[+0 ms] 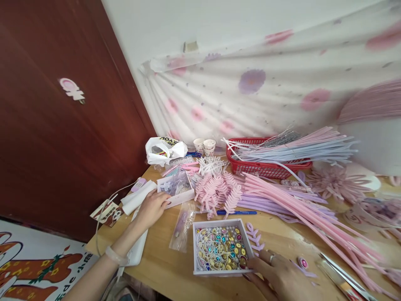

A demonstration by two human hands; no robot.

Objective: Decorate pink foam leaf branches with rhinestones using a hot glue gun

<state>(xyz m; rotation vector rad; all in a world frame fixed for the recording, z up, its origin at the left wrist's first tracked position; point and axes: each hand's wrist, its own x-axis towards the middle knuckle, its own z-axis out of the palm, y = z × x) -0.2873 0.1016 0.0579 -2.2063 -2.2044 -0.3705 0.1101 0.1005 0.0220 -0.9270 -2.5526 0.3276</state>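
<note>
My left hand reaches to a small white box at the table's left, its fingers closed over the near-left wall. Small lilac pieces and clear packets lie in that box. My right hand holds the lower right corner of a white bead tray, fingertips on its rim. The tray contains pearls, coloured gems in gold settings and tangled white string. A lilac leaf-shaped stem lies against the tray's right side. By my right hand is a pink gem piece with lilac strips.
Pink pipe cleaners stretch across the right side, near scissors. A red basket of stems stands behind. Pink leaf shapes, a blue pen, a clear packet, paper cups and a white bag are around.
</note>
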